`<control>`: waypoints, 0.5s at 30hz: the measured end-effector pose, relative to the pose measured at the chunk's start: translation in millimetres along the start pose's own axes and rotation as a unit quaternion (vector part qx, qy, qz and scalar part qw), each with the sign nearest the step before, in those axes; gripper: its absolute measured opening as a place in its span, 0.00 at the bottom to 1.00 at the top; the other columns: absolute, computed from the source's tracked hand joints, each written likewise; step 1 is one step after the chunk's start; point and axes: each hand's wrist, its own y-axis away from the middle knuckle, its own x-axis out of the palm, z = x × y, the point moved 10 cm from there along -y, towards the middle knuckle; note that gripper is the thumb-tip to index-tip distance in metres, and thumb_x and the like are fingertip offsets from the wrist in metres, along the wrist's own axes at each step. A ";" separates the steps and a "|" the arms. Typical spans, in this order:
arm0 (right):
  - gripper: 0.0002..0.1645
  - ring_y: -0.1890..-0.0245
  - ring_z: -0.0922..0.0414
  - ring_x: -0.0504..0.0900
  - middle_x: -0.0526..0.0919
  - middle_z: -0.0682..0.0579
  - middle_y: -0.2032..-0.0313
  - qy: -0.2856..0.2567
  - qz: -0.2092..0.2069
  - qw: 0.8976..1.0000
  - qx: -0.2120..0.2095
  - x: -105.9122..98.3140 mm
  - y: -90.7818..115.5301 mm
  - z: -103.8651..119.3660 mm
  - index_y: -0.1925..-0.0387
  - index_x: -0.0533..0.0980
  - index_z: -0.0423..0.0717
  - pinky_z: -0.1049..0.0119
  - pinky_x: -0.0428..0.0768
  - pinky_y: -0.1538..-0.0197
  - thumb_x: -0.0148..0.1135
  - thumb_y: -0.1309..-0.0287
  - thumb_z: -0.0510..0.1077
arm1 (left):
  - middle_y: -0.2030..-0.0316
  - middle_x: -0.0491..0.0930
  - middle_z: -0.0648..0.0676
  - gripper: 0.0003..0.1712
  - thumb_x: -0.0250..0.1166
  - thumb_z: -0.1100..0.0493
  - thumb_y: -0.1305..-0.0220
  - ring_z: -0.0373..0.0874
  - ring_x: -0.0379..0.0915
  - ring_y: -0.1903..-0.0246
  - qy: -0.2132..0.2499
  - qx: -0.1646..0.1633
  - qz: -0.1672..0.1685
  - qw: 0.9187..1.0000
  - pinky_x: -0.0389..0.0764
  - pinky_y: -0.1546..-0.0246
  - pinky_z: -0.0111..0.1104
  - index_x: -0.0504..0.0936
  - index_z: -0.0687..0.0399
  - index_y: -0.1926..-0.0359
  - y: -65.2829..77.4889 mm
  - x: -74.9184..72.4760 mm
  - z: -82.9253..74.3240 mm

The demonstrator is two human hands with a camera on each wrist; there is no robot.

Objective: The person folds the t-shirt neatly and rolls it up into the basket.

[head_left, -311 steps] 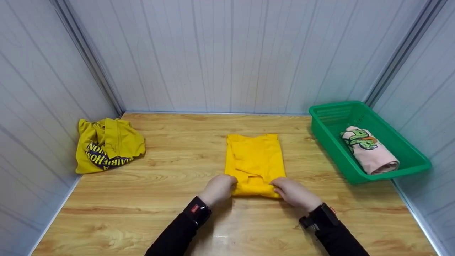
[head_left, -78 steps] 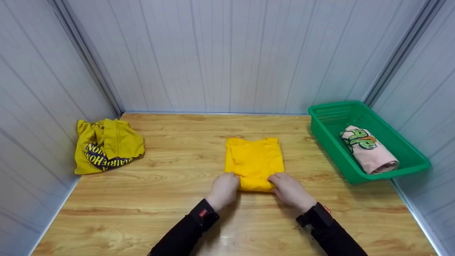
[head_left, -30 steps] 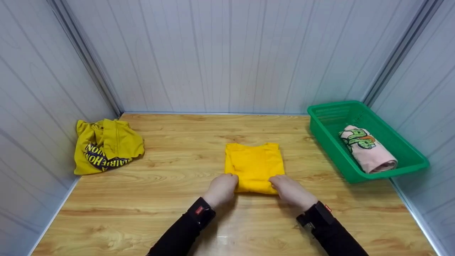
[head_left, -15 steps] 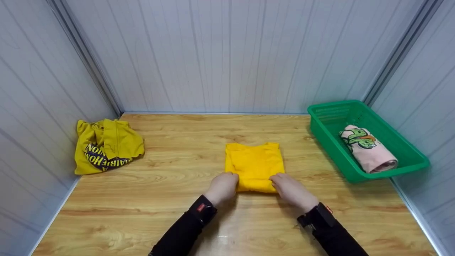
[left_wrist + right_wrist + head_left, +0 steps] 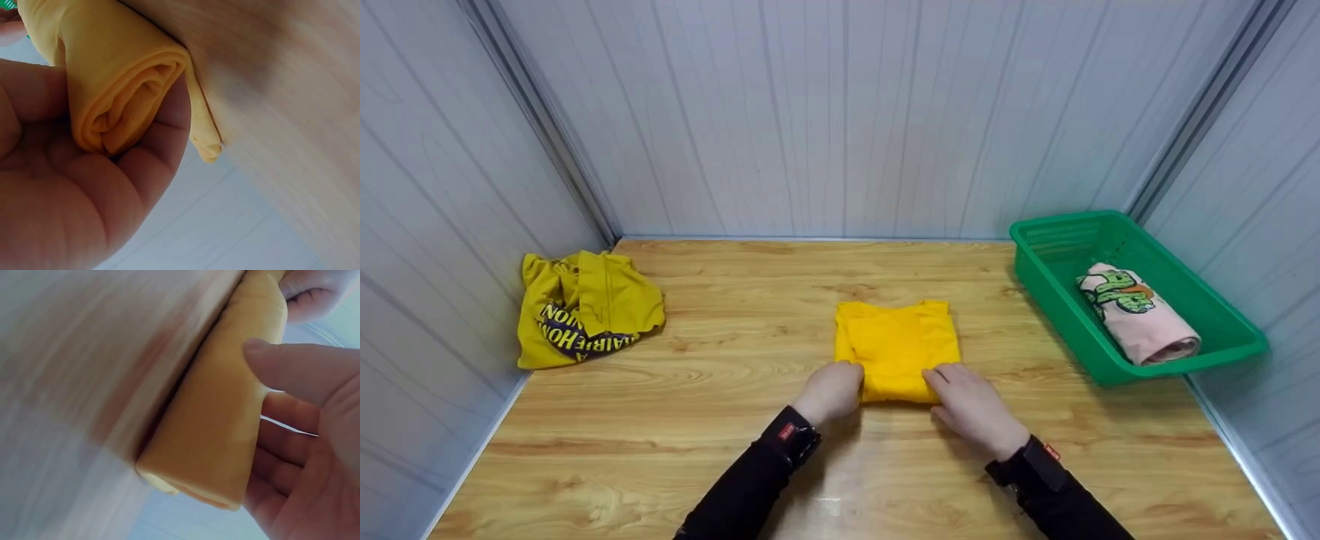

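A yellow shirt (image 5: 896,337) lies folded on the wooden tabletop, its near end rolled up. At the roll's left end, my left hand (image 5: 831,391) grips it; the left wrist view shows the spiral layers of the yellow shirt (image 5: 124,107) between thumb and curled fingers. My right hand (image 5: 973,405) is at the roll's right end, fingertips on the cloth in the head view. In the right wrist view the right hand (image 5: 315,433) is loose, thumb extended over the roll and fingers behind it. Whether that thumb touches the cloth is unclear.
A green basket (image 5: 1057,322) stands at the right wall with a rolled pink printed garment (image 5: 1147,322) inside. By the left wall lies a crumpled mustard-yellow garment (image 5: 600,296) with dark-backed lettering. Panel walls (image 5: 840,120) enclose the wooden tabletop (image 5: 720,420) at back and sides.
The shirt has become shorter from its near end since the oldest frame. In the last half second my right hand has loosened, its thumb now spread from the fingers; the left hand keeps its grip.
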 end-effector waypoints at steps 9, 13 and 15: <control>0.30 0.56 0.46 0.80 0.81 0.41 0.56 -0.010 0.011 1.000 0.006 6.7 -2.9 -4.6 0.44 0.76 0.34 0.53 0.80 0.52 0.72 0.51 0.31 | 0.70 0.80 0.58 0.02 0.61 0.64 0.43 0.55 0.79 0.67 0.013 -0.004 0.008 1.000 0.81 0.66 0.45 0.78 0.59 0.67 -1.7 2.5 0.6; 0.26 0.57 0.45 0.81 0.82 0.41 0.56 -0.021 0.020 1.000 0.011 10.5 -4.7 -8.2 0.45 0.77 0.35 0.53 0.80 0.53 0.69 0.48 0.30 | 0.67 0.80 0.59 0.04 0.61 0.64 0.40 0.55 0.79 0.65 0.014 -0.008 0.007 1.000 0.81 0.63 0.46 0.78 0.59 0.64 0.9 2.7 1.5; 0.24 0.57 0.45 0.81 0.82 0.41 0.57 -0.024 0.019 0.999 0.010 11.3 -5.5 -9.1 0.46 0.78 0.35 0.53 0.80 0.53 0.67 0.46 0.29 | 0.66 0.80 0.60 0.04 0.61 0.64 0.40 0.56 0.79 0.65 0.006 -0.004 -0.001 1.000 0.81 0.63 0.47 0.78 0.60 0.63 2.9 1.6 0.5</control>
